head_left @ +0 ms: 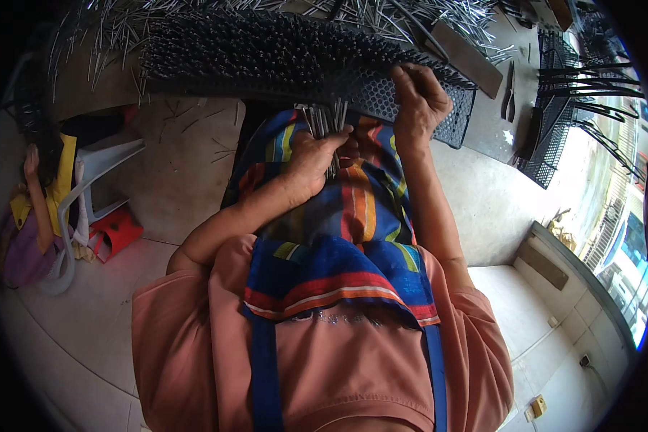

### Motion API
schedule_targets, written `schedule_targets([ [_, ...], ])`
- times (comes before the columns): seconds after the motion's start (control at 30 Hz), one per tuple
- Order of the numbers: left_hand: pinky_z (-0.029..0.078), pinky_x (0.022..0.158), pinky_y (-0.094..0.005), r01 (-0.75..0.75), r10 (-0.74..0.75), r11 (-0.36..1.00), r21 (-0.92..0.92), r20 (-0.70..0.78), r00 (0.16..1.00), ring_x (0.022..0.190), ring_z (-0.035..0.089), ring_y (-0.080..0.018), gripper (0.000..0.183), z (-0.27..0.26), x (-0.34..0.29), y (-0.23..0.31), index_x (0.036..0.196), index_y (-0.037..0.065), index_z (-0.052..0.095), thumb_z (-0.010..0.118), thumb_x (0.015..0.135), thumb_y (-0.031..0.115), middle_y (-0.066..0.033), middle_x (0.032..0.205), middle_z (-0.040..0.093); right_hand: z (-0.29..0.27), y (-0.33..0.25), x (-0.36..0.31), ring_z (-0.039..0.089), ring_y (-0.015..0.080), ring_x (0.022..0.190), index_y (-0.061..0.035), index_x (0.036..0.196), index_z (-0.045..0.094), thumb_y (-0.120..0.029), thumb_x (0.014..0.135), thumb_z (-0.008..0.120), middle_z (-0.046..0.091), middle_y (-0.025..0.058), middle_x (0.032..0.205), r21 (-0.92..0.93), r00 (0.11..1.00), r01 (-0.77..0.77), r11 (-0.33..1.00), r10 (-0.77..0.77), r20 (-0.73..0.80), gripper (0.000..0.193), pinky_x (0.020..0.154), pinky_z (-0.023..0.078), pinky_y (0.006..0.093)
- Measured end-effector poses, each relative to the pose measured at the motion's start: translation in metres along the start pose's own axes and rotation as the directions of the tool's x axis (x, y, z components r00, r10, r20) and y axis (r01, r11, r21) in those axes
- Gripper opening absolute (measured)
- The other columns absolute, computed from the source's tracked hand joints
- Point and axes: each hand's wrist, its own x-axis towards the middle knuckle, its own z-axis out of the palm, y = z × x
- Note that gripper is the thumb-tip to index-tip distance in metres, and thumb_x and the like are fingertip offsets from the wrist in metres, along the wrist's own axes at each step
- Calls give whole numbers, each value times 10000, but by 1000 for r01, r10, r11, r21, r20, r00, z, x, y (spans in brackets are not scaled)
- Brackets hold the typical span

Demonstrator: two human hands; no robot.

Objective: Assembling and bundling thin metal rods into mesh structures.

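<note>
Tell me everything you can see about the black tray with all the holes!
The tray is long and black, perhaps metal or plastic, with rows of small holes like honeycomb. Dark rods stand crowded in most of it, but its right end shows bare holes. It sits along the front of the table. The right hand is over that bare end; I can't tell if they touch.

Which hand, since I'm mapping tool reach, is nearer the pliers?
Right. The right hand is left of the pliers, at the perforated tray; the left hand, holding metal rods, is farther left.
</note>
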Motion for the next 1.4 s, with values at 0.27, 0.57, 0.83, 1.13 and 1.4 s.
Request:
schedule_targets([
  [0.27,570,729,-347,-1,5,999,-36,87,996,781,700,-244,157,-4,4,-3,994,-40,658,611,847,-9,-140,906,702,12,14,18,607,72,766,16,844,700,89,760,707,671,22,822,-124,937,348,929,-340,85,112,727,491,203],
  [0.57,562,734,-311,-56,68,994,-97,125,990,780,698,-208,174,3,-3,8,1000,-27,667,610,836,-40,-122,919,708,18,9,15,613,81,741,25,810,700,90,732,725,680,40,793,-251,918,396,883,-380,111,105,688,491,204],
  [0.83,555,668,-297,-24,27,999,-45,67,997,745,690,-178,169,-3,2,2,991,-8,678,628,831,-25,-101,887,712,20,14,15,610,76,721,22,811,702,74,734,733,680,36,789,-209,922,387,898,-379,78,98,657,485,215],
  [1.13,552,660,-286,-26,37,996,-87,132,991,742,690,-184,170,4,-1,7,998,-29,674,624,836,-22,-116,875,708,25,11,10,613,108,641,0,827,708,14,726,756,636,61,711,-482,876,479,734,-435,208,113,592,473,231],
  [1.4,551,641,-296,-2,39,984,-177,203,978,742,687,-194,172,17,-13,28,1013,-33,655,614,847,-24,-128,895,703,16,8,18,593,140,576,-35,848,704,-12,742,720,616,70,701,-553,839,539,635,-461,288,109,553,459,246],
])
